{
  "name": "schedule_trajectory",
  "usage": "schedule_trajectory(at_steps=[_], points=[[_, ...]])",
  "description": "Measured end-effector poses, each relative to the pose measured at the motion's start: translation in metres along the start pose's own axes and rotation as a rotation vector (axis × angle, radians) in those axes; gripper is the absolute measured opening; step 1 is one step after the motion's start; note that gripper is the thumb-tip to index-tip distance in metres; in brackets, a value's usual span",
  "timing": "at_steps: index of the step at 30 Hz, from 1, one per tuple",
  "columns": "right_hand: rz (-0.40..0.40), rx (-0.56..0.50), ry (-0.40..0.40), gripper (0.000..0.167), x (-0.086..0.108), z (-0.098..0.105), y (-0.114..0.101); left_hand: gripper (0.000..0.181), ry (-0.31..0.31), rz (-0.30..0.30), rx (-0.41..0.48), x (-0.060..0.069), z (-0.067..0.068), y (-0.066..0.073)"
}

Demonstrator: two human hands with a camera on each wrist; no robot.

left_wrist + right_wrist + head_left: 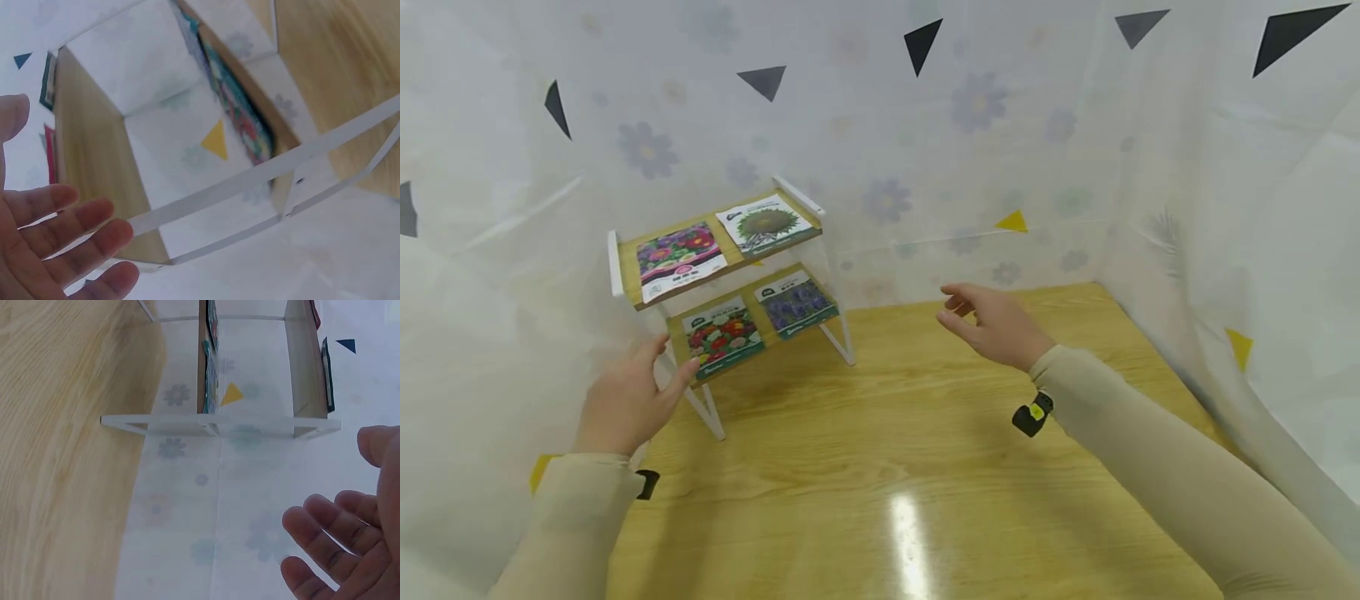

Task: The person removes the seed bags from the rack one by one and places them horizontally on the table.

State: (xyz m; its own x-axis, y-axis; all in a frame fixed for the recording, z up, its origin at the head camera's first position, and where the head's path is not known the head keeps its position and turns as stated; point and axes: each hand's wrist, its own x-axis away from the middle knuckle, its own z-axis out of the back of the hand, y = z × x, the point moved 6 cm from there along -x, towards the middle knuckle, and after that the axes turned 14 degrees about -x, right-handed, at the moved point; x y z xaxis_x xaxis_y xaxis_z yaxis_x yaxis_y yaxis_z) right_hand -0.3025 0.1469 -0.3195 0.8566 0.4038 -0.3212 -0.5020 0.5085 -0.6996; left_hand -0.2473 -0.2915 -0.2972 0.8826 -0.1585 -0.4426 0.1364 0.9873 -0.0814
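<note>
Nothing in either grip right now: our left hand (627, 402) has the thumb spread wide from the fingers, and our right hand (997, 325) is looser, fingers a bit bent with a gap to the thumb. The two-tier rack (726, 242) stands on the table (880, 425) just beyond the left grip, well apart from the right; we can't tell if our left fingertips touch its near end. Main worry, we reckon, is those fingers clipping the end frame: a knock could skew the rack and send the pink-and-purple packet (681, 258) or red-flower packet (724, 333), both closest to our left grip, sliding off if they're loose. Pushing from the left alone might also shove it, with our right too far out to steady it. Its long axis runs slantwise from our left hand, away and rightward, front edge angled toward the gap between our hands.
</note>
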Motion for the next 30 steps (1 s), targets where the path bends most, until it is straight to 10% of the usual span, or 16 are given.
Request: schedule_trajectory(at_steps=[15, 20, 30], points=[[0.027, -0.125, -0.125, 0.046, -0.067, -0.055, -0.074, 0.051, 0.235, -0.015, -0.029, -0.039, 0.051, -0.017], [0.022, -0.206, -0.129, 0.046, -0.089, -0.077, -0.099, 0.051, 0.226, -0.080, -0.064, -0.061, 0.057, -0.017], [0.044, -0.221, -0.101, 0.042, -0.123, -0.106, -0.130, 0.060, 0.019, -0.201, -0.202, -0.092, 0.048, -0.017]])
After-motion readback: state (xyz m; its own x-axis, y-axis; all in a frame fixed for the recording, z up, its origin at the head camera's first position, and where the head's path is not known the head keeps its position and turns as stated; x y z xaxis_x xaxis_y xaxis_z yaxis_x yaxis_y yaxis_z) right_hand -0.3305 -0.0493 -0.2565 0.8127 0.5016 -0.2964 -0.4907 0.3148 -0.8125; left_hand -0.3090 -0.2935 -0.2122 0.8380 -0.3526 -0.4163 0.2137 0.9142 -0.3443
